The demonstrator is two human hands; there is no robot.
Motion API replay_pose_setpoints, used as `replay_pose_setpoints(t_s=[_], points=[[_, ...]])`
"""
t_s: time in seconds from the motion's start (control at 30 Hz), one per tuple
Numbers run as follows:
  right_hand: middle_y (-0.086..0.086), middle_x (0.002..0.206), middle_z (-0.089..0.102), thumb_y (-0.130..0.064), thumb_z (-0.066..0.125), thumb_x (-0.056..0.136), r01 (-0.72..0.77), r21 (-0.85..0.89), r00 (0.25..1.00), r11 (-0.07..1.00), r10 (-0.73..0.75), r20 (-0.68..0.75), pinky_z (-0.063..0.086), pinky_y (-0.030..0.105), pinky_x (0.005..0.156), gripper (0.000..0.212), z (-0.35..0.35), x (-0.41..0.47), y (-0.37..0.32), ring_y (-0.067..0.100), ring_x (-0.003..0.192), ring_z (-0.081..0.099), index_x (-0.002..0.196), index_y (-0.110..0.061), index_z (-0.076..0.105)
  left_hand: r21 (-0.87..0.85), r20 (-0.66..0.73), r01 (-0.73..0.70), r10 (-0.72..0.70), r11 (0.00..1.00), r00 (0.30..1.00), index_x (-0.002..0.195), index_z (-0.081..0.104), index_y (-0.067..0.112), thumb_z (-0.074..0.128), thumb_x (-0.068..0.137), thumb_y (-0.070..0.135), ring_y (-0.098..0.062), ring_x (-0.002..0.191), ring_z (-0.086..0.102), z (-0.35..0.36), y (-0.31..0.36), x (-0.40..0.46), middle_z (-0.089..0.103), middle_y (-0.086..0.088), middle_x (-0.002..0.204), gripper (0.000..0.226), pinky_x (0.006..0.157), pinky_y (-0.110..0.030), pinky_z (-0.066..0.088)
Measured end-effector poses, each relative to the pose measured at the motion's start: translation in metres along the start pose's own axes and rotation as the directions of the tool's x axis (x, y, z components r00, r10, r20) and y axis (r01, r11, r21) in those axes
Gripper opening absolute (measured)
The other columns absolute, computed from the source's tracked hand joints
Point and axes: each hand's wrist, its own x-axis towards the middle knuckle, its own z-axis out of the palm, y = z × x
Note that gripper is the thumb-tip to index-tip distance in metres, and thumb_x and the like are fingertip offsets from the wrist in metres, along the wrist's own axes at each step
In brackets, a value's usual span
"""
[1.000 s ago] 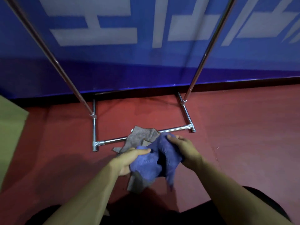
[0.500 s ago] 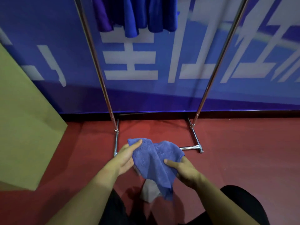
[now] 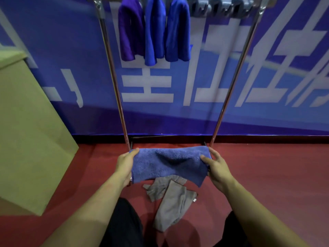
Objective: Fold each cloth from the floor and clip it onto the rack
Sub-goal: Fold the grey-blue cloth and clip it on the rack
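I hold a blue cloth (image 3: 169,164) stretched out flat between both hands, in front of the metal rack (image 3: 114,77). My left hand (image 3: 125,164) grips its left edge and my right hand (image 3: 216,165) pinches its right edge. Below it, a grey cloth (image 3: 171,200) lies crumpled on the red floor between my knees. Three folded cloths, one purple (image 3: 127,31) and two blue (image 3: 154,31), hang clipped from the rack's top bar. Grey clips (image 3: 220,6) line the bar to their right, with nothing hanging from them.
A large olive-green box (image 3: 26,136) stands at the left, close to the rack's left pole. A blue wall banner with white characters (image 3: 195,77) runs behind the rack. Red floor (image 3: 276,175) extends to the right.
The view has tilted up, bringing the rack's top bar and hanging cloths into sight. My hands have moved apart, spreading the bunched blue cloth out wide. The grey cloth stays on the floor.
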Motion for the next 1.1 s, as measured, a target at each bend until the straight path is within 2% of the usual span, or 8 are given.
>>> replay_pose_setpoints(t_s=[0.1,0.27,0.37,0.47,0.57,0.73,0.97,1.1], points=[[0.016,0.092,0.069,-0.004,0.067,0.093,0.142,-0.134,0.99,0.981,-0.141,0.013,0.054,0.041,0.083,0.058,-0.003,-0.002,-0.007,0.023,0.082,0.062,0.14,-0.028,0.044,0.039,-0.019,-0.103,0.104,0.994,0.994,0.088,0.079,0.022,0.075,0.066,0.047,-0.025,0.094,0.07,-0.003,0.004,-0.003,0.078,-0.007,0.098,0.034,0.101,-0.053,0.052],[0.0,0.102,0.077,-0.021,0.074,0.09,0.327,-0.453,0.93,0.829,-0.368,-0.004,0.055,0.025,0.081,0.019,-0.001,-0.009,-0.034,-0.001,0.081,0.068,0.109,-0.022,0.072,0.161,-0.039,-0.33,0.34,0.93,0.94,0.094,0.079,0.02,0.076,0.083,0.038,-0.014,0.099,0.067,-0.003,0.021,-0.017,0.076,-0.001,0.108,0.022,0.101,-0.047,0.052],[-0.007,0.092,0.079,-0.028,0.074,0.089,0.373,-0.499,0.902,0.782,-0.432,-0.004,0.057,0.028,0.081,0.004,-0.004,-0.013,-0.043,-0.002,0.085,0.071,0.093,-0.027,0.075,0.205,-0.032,-0.445,0.46,0.872,0.887,0.102,0.076,0.014,0.075,0.089,0.023,-0.009,0.109,0.06,-0.002,0.033,-0.027,0.059,0.004,0.131,0.016,0.099,-0.024,0.047],[-0.008,0.092,0.079,-0.03,0.076,0.087,0.398,-0.456,0.882,0.796,-0.468,-0.047,0.056,0.03,0.086,0.012,-0.006,-0.018,-0.051,0.005,0.092,0.073,0.098,-0.023,0.077,0.189,-0.012,-0.486,0.497,0.853,0.868,0.09,0.076,0.011,0.076,0.088,0.02,0.005,0.102,0.061,-0.002,0.036,-0.028,0.059,0.011,0.131,0.009,0.086,-0.007,0.043],[-0.006,0.09,0.078,-0.022,0.077,0.087,0.444,-0.348,0.861,0.826,-0.5,-0.09,0.054,0.023,0.084,0.013,-0.001,-0.026,-0.06,0.004,0.088,0.073,0.098,-0.016,0.078,0.082,-0.031,-0.477,0.481,0.875,0.876,0.08,0.078,0.019,0.077,0.087,0.024,0.01,0.099,0.064,0.0,0.044,-0.037,0.07,0.011,0.123,0.009,0.091,-0.015,0.045],[-0.007,0.085,0.078,-0.021,0.077,0.087,0.466,-0.232,0.854,0.854,-0.502,-0.134,0.052,0.017,0.076,0.014,0.005,-0.031,-0.072,-0.001,0.078,0.068,0.094,-0.009,0.079,-0.153,0.096,-0.378,0.394,0.913,0.914,0.101,0.077,0.016,0.073,0.089,0.032,-0.018,0.101,0.069,0.001,0.053,-0.046,0.076,-0.005,0.107,0.02,0.098,-0.038,0.052],[0.001,0.118,0.073,-0.012,0.079,0.084,0.436,-0.248,0.896,0.865,-0.444,0.026,0.055,0.038,0.096,0.043,0.0,-0.022,-0.082,0.019,0.11,0.069,0.123,-0.024,0.068,-0.047,0.213,-0.413,0.413,0.91,0.886,0.108,0.07,0.016,0.066,0.093,0.004,-0.013,0.093,0.071,0.005,0.059,-0.046,0.078,-0.001,0.101,0.019,0.086,-0.03,0.056],[0.001,0.108,0.075,-0.018,0.078,0.086,0.444,-0.393,0.871,0.805,-0.49,-0.021,0.057,0.024,0.087,0.037,-0.005,-0.021,-0.085,0.005,0.092,0.071,0.122,-0.02,0.069,-0.002,0.17,-0.428,0.422,0.904,0.89,0.1,0.073,0.008,0.069,0.093,0.014,-0.015,0.085,0.069,0.008,0.061,-0.047,0.078,-0.007,0.094,0.01,0.084,-0.037,0.056]])
